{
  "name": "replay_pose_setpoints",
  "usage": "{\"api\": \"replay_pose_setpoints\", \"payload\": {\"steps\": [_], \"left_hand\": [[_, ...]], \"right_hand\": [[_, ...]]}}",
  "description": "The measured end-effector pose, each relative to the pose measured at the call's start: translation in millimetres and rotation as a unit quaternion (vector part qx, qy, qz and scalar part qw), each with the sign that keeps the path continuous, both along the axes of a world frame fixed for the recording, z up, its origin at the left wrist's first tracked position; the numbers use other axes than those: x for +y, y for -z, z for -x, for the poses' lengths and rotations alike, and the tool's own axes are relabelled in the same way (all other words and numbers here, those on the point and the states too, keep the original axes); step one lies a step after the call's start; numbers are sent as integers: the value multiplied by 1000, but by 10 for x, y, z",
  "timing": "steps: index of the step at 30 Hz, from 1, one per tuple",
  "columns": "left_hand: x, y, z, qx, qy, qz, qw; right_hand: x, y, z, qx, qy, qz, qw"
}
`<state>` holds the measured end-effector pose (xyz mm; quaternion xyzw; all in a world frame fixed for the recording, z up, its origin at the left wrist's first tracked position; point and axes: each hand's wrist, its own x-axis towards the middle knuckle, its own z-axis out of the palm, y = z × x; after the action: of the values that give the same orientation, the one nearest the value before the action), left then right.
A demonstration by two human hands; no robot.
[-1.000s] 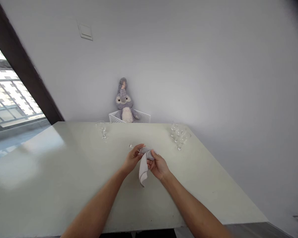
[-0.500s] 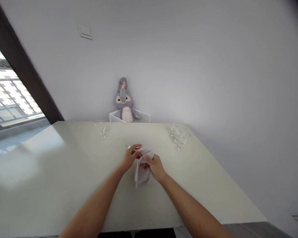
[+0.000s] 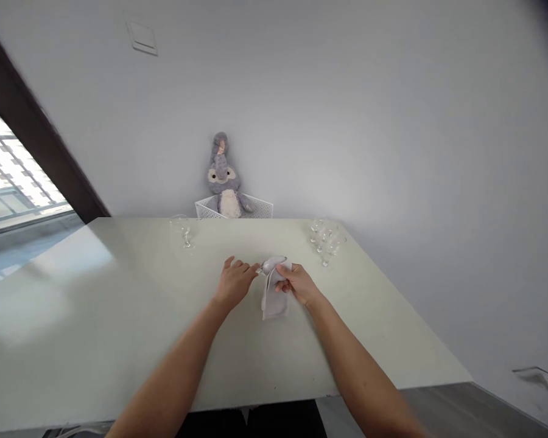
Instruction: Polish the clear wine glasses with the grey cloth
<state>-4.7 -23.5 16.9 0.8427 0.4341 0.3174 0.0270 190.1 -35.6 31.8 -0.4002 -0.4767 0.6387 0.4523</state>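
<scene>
"Glass, where is it?"

"The held glass (image 3: pixel 269 266) is in the middle of the scene, over the worktop (image 3: pixel 119 304), lying sideways between the hands. A pale cloth (image 3: pixel 276 298) covers part of it and hangs down toward the near side."

"And each grip?"

"The left hand (image 3: pixel 235 282) has its fingertips closed on the glass's base end. The right hand (image 3: pixel 300 283) pinches the cloth, thumb on top, around the bowl end. I can't tell whether those fingers touch the glass itself."

"What stands around them?"

"At the far right, a cluster of clear stemmed glasses (image 3: pixel 325 240), set close together; their outlines overlap, so I can't count them surely. At the far left, more clear stemware (image 3: pixel 186 231), well apart from the cluster."

"Anything between the hands and the far edge?"

"Bare surface, straight ahead. Past that edge, a grey plush toy (image 3: pixel 223 182) sits in a white basket (image 3: pixel 260 208) against the wall (image 3: pixel 347 121); the edge hides the basket's lower part."

"And farther left?"

"A dark frame (image 3: pixel 36 128) slants beside a window (image 3: pixel 18 170), with a switch plate (image 3: pixel 143 38) high on the wall."
</scene>
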Motion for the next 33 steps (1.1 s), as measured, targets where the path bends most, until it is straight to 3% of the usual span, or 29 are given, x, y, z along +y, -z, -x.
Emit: {"api": "replay_pose_setpoints", "payload": {"steps": [4, 7, 8, 10, 12, 14, 15, 17, 20, 22, 25, 28, 31, 33], "left_hand": [[-17, 5, 30, -85, 44, 167, 981], [-17, -52, 100, -140, 115, 357, 916], [-6, -72, 132, -154, 133, 401, 893], [42, -92, 203, -197, 128, 440, 867], [113, -75, 277, -255, 67, 419, 869], [183, -26, 336, -281, -18, 360, 890], [208, 5, 352, -268, -53, 321, 907], [226, 61, 342, -207, -86, 250, 942], [166, 98, 220, -132, -62, 184, 972], [89, 84, 110, -115, -30, 164, 979], [-10, 42, 3, -60, 42, 82, 994], [-41, 50, -17, -16, 86, -7, 996], [-25, 131, -43, -29, 62, -10, 998], [-22, 192, -104, -70, 27, 18, 997]], "right_hand": [[-58, -108, -174, -117, -105, -87, 984], [-52, -147, -306, -181, -170, -126, 960], [-38, -143, -330, -189, -169, -136, 958], [-3, -111, -337, -195, -97, -152, 964], [24, -63, -292, -202, 36, -173, 963], [18, -25, -200, -225, 137, -225, 938], [-2, -13, -140, -248, 156, -269, 917], [-66, -2, -2, -321, 133, -374, 860], [-165, 5, 198, -436, 58, -473, 763], [-187, 13, 269, -477, 49, -471, 740], [-133, 23, 221, -464, 109, -414, 775], [-21, 34, 50, -345, 176, -302, 871], [63, 78, -42, -144, 183, -157, 960], [73, 132, 22, -6, 182, -92, 979]]}}
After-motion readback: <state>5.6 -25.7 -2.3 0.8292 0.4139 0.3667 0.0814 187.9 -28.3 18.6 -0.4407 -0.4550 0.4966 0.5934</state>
